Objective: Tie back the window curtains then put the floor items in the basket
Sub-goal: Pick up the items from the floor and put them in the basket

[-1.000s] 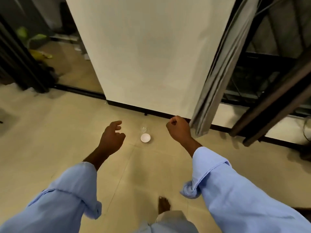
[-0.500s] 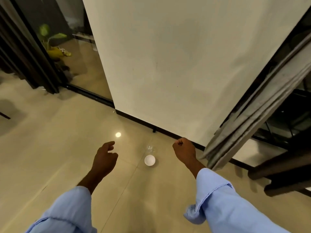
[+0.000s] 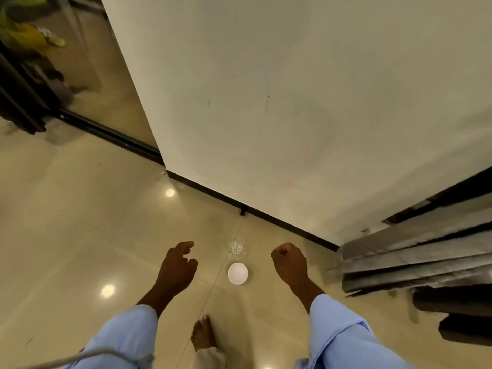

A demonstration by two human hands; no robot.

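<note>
A small white bowl (image 3: pixel 237 273) sits on the beige floor between my two hands. Just beyond it stands a clear glass (image 3: pixel 236 248), seen from above. My left hand (image 3: pixel 177 267) hovers left of the bowl with loosely curled fingers and holds nothing. My right hand (image 3: pixel 290 262) hovers right of the bowl, closed in a fist with nothing in it. A grey curtain (image 3: pixel 415 251) hangs in folds at the right, its hem near the floor. No basket is in view.
A white wall (image 3: pixel 292 102) with a black skirting stands straight ahead. Dark glass doors (image 3: pixel 24 97) and a green plant (image 3: pixel 24 35) lie at the far left. My bare foot (image 3: pixel 203 335) rests on the floor below the bowl.
I have stepped closer and my view has tilted down, so the bowl and glass now lie nearer. Both hands keep their poses beside the bowl.
</note>
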